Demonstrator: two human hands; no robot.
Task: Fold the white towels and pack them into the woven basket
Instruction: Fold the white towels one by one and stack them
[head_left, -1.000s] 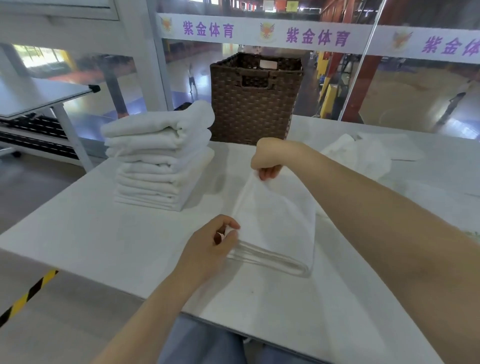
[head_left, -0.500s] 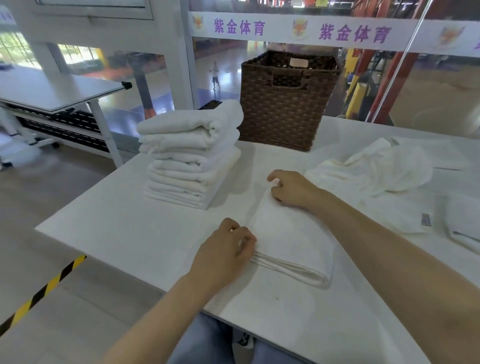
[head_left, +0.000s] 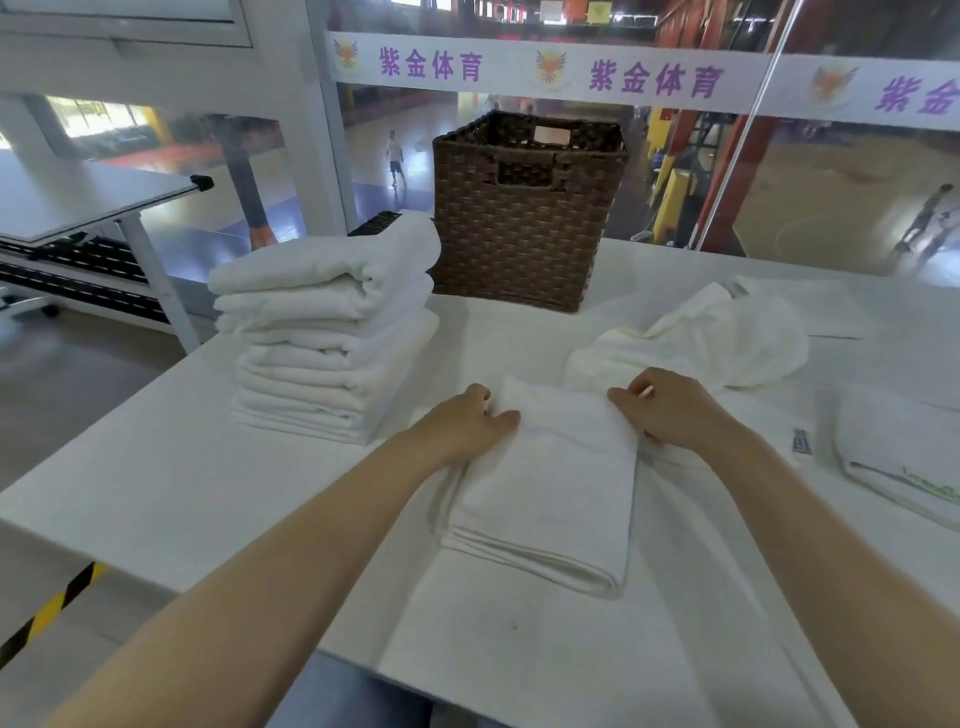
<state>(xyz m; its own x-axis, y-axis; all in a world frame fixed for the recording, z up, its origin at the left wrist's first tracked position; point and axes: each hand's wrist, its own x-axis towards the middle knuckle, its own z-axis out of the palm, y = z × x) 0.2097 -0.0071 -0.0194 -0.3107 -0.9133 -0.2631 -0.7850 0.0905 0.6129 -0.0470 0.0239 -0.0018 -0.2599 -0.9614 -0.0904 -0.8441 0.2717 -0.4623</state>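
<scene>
A folded white towel lies flat on the white table in front of me. My left hand grips its far left edge, thumb on top. My right hand pinches its far right corner. A tall stack of folded white towels stands to the left. The brown woven basket stands at the back of the table, behind the stack's right side; its inside is mostly hidden. Crumpled unfolded white towels lie right of the basket.
Another folded towel with green lettering lies at the right edge. A small grey tag shows beside it. A second table stands off to the left. Glass panels and a sports hall lie beyond.
The towel was folded over and laid flat. My left hand slid from the near left edge to the far left edge; my right hand moved right to the far right corner.
</scene>
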